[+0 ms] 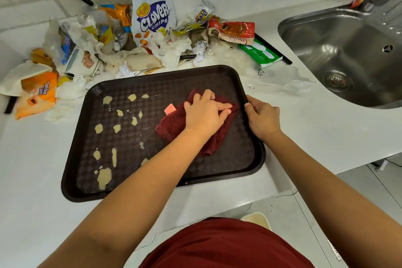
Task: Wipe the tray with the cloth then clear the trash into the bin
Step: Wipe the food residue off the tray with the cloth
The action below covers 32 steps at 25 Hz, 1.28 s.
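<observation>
A dark brown tray (163, 73) lies on the white counter in front of me. Several pale yellow smears (104, 177) cover its left half. A dark red cloth (174, 125) with a pink tag lies on the tray's right half. My left hand (204, 113) presses flat on the cloth, fingers stretched toward the right. My right hand (263, 117) grips the tray's right rim, fingers curled over the edge. A pile of trash (152, 22), made of snack bags, wrappers and crumpled tissue, stretches along the counter behind the tray.
A steel sink (348, 54) is set into the counter at the right. A clear plastic bag (282, 80) lies between the tray and the sink. The rim of a beige container (257, 220) shows on the floor below the counter edge.
</observation>
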### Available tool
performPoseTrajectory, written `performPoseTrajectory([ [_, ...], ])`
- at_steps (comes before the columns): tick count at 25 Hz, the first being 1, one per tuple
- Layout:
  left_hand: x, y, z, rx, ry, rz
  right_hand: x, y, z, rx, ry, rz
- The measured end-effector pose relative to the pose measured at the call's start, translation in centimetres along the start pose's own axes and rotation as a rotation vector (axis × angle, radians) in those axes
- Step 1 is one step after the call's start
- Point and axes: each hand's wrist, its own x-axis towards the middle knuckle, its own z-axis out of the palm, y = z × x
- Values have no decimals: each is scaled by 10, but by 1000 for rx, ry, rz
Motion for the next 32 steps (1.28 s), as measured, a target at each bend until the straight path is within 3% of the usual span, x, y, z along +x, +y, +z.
performPoseTrajectory([
  [8, 52, -2, -14, -22, 35, -124, -2, -2, 0, 10, 31, 30],
  [14, 28, -38, -25, -52, 60, -298, -3, -13, 3, 7, 81, 47],
  [18, -1, -29, -22, -88, -74, -285, -2, -9, 2, -69, 84, 60],
  [21, -17, -40, -29, -308, -105, -210, -3, -15, 0, -274, 90, 50],
  [24, -29, -69, -45, -486, 40, -247, -7, -33, 0, -446, 170, -23],
  [28, -51, -139, -65, -309, 296, -522, -22, -90, 20, -247, 76, -335],
  [32, -82, -198, -72, -159, 291, -814, -38, -125, 52, -341, -201, -465],
])
